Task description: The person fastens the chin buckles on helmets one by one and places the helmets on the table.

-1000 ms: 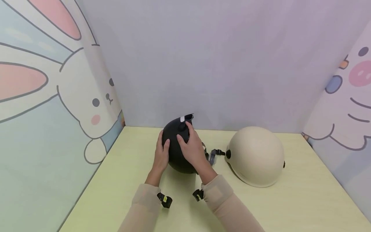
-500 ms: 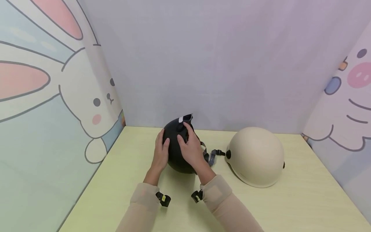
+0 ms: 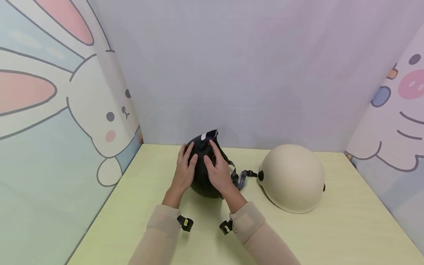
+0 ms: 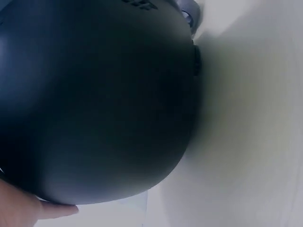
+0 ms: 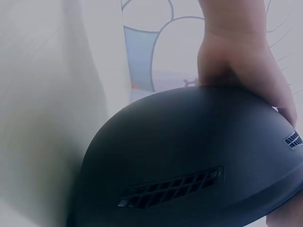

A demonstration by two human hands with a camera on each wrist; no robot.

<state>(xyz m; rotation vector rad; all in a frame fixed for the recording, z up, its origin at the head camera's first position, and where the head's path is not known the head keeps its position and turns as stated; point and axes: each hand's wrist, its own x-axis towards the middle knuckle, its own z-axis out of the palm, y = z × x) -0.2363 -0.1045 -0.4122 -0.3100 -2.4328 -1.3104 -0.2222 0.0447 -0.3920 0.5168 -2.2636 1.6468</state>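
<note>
A black helmet (image 3: 202, 175) lies on its side at mid-table in the head view, its opening turned to the right. My left hand (image 3: 183, 171) holds the left of its dome with fingers spread. Close to the rim, my right hand (image 3: 218, 171) grips the right part, thumb and index finger on the shell; its other fingers are partly hidden. The black shell (image 4: 104, 104) fills much of the left wrist view. A latticed vent (image 5: 175, 187) shows in the right wrist view. A chin strap (image 3: 234, 175) trails from the opening toward the table.
A cream helmet (image 3: 293, 180) sits dome up to the right, close to the strap's buckle (image 3: 250, 173). The pale yellow table (image 3: 132, 224) meets a plain back wall (image 3: 251, 73), with cartoon-printed panels (image 3: 36, 176) at the sides.
The black helmet has turned slightly, its upper end swinging a little left. My left fingers have moved up the dome and spread wider; the right hand has moved a little left with the shell.
</note>
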